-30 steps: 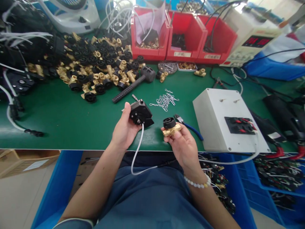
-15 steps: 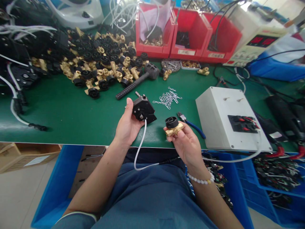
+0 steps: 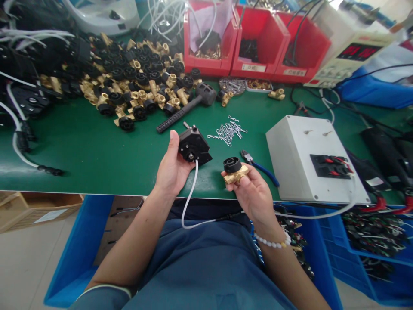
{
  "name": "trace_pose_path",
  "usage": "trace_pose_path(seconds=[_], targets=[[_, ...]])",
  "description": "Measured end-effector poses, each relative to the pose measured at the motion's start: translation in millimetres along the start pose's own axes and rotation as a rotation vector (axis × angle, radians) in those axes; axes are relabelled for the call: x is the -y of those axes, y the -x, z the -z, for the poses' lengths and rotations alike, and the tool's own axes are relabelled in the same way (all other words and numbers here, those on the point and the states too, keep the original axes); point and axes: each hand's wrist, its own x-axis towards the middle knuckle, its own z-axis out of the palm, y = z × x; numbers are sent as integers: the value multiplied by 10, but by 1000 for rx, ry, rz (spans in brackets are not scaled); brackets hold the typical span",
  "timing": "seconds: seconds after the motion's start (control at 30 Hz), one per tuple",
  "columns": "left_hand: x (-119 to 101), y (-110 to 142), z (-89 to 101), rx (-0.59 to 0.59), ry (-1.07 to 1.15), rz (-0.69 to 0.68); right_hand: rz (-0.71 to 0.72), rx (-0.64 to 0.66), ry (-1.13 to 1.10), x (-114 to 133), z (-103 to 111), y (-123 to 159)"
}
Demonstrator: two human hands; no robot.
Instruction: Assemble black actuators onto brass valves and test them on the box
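Observation:
My left hand [image 3: 172, 170] grips a black plastic motor housing [image 3: 192, 147] above the green bench; a white cable [image 3: 190, 196] hangs from it down to my lap. My right hand [image 3: 251, 196] pinches a brass tee fitting with a black round cap [image 3: 234, 168] between thumb and fingers, a little to the right of the housing. The two parts are apart, a hand's width between them.
A pile of brass-and-black fittings [image 3: 138, 92] lies at the back left, with a black mallet [image 3: 185, 107] beside it. Loose wire clips [image 3: 228, 129], blue-handled pliers [image 3: 260, 168] and a white test box [image 3: 311, 157] sit to the right. Red bins [image 3: 258, 47] line the back edge.
Both hands have held their parts throughout. The housing in my left hand has turned slightly and risen a little; the view has shifted a bit.

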Motion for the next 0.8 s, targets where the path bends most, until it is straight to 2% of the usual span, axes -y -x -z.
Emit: trace_pose_path(seconds=[0.13, 0.23, 0.37, 0.5, 0.6, 0.73, 0.8], targets=[[13, 22, -15, 2, -15, -22, -9, -21, 4, 20, -33, 22], [49, 80, -40, 11, -97, -89, -73, -11, -3, 26, -120, 118], [88, 193, -50, 75, -266, -237, -139, 97, -70, 20, -263, 267], [99, 285, -5, 197, -485, -420, -116, 79, -123, 58, -339, 291], [99, 346, 3, 244, -590, -520, -133, 101, -186, 114, -349, 275], [72, 457, -78, 245, -626, -569, -190, 177, -294, 183, -372, 323], [47, 513, -133, 214, -673, -613, -145, 132, -241, 195, -404, 373]])
